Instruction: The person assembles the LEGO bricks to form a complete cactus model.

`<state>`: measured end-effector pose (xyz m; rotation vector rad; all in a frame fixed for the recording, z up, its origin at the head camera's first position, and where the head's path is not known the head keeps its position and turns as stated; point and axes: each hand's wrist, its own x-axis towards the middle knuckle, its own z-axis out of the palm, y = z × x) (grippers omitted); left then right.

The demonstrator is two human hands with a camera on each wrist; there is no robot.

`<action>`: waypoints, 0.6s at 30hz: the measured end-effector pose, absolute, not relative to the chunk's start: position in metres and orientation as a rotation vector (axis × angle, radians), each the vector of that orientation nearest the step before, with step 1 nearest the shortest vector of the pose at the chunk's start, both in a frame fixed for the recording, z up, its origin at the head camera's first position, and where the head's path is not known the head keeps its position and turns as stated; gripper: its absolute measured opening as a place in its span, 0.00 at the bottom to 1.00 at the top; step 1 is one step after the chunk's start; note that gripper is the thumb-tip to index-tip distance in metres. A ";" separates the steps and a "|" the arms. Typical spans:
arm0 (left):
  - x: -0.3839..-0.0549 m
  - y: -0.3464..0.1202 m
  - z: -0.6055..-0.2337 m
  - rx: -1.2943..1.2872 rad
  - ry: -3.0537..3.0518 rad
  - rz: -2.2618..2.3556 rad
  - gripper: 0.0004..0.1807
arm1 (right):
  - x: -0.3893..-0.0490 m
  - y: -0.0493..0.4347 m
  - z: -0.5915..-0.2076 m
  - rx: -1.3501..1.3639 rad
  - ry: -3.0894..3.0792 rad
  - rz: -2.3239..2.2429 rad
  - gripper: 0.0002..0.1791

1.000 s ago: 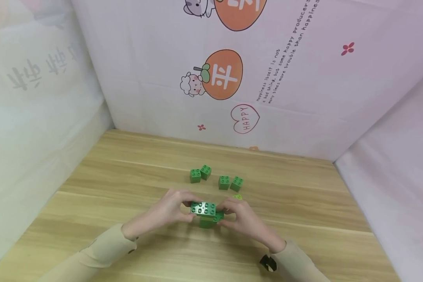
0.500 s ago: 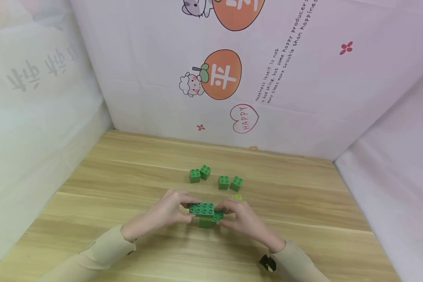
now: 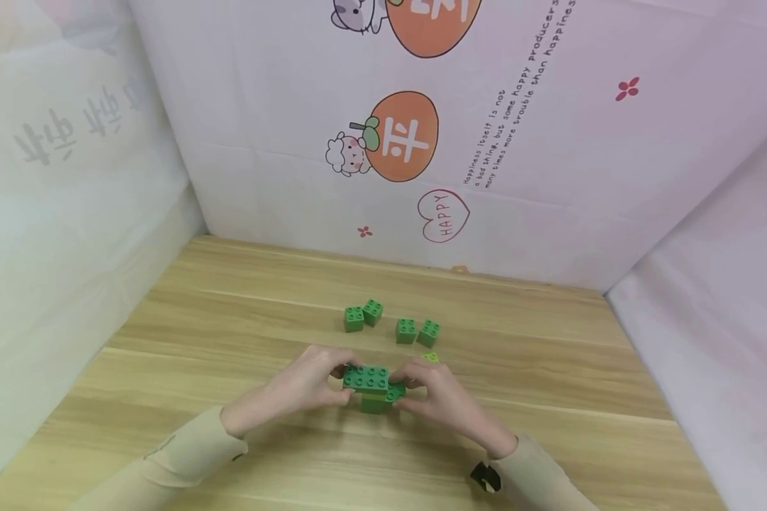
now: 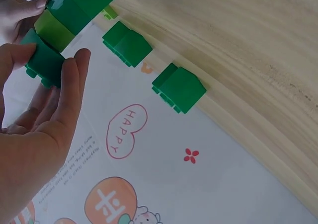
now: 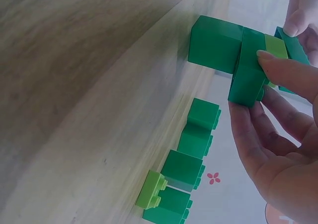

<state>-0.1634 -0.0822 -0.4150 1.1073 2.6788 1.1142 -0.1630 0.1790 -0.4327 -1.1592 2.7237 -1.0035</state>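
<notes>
Between the two hands stands a stack of toy building bricks. At its base is a green block (image 5: 213, 44), topped by a longer green brick (image 3: 395, 391) that juts out to the right. A lime brick (image 4: 54, 31) sits above that. The top is a studded green brick (image 3: 366, 379), which reaches out to the left. My left hand (image 3: 313, 380) pinches the left end of this top brick between thumb and fingers. On the other side, my right hand (image 3: 437, 397) grips the jutting end of the lower long brick, thumb on one side, fingers on the other.
Behind the stack, several loose green bricks, including one at the left (image 3: 354, 319) and one at the right (image 3: 429, 333), lie on the wooden table (image 3: 230, 284). A lime brick (image 3: 430, 357) is partly hidden behind the right hand. A printed cloth (image 3: 281, 177) hangs along the back edge.
The glare on the top brick's studs has faded, and the brick sits very slightly further left. Both hands keep their grip in nearly the same place.
</notes>
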 end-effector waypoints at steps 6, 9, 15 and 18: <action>-0.166 -0.083 -0.415 1.169 2.616 1.123 0.21 | -0.163 0.180 -0.433 -1.163 2.725 -0.998 0.16; -0.167 -0.083 -0.415 1.207 2.602 1.102 0.23 | -0.163 0.179 -0.433 -1.177 2.725 -1.004 0.16; -0.168 -0.083 -0.413 1.187 2.605 1.082 0.22 | -0.163 0.179 -0.434 -1.184 2.728 -1.014 0.16; -0.169 -0.082 -0.412 1.183 2.603 1.075 0.22 | -0.164 0.180 -0.434 -1.187 2.738 -1.010 0.16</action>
